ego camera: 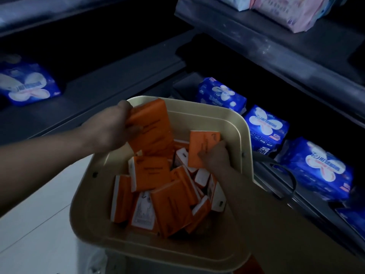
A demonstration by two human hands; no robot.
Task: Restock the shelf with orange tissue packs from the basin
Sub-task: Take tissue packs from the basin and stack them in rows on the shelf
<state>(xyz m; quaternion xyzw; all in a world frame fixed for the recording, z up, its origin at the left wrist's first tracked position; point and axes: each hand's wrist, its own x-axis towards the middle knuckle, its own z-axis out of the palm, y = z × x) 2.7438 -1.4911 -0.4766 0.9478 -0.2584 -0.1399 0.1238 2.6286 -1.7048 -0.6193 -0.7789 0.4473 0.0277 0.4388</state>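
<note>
A cream plastic basin (245, 139) sits in front of dark shelves, with several orange tissue packs (154, 175) heaped inside. My left hand (114, 129) grips a stack of orange packs (152, 125) raised over the basin's far left corner, thumb across the front. My right hand (215, 155) pinches a single orange pack (203, 149) held upright inside the basin near its right wall.
A dark lower shelf (118, 80) runs behind the basin, with a blue pad pack (25, 86) at its left. More blue packs (266, 127) line the right shelf. Pink and white packs (286, 12) lie on the upper shelf. Pale floor (39, 214) at lower left.
</note>
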